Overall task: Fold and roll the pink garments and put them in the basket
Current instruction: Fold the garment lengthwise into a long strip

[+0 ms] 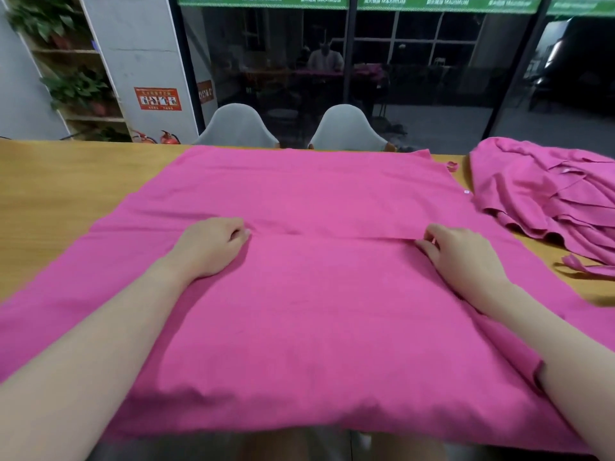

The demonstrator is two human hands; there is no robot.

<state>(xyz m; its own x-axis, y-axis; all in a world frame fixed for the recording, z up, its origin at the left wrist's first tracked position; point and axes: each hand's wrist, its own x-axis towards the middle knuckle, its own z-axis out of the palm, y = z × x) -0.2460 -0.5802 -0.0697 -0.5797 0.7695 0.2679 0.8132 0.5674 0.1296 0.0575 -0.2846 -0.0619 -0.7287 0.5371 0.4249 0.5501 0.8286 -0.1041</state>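
A large pink garment (pixel 299 188) lies spread over the wooden table (pixel 50 194), its near part folded up so that a folded edge runs across the middle. My left hand (pixel 209 244) rests on the cloth at that edge, fingers curled and pinching the fabric. My right hand (pixel 462 254) pinches the same edge further right. A pile of several more pink garments (pixel 545 201) lies at the right end of the table. No basket is in view.
Two grey chairs (pixel 236 128) (pixel 346 128) stand behind the table's far edge, in front of dark glass walls. A plant shelf (pixel 76 84) and red fire extinguishers (pixel 168 138) are at the back left. Bare wood shows on the table's left side.
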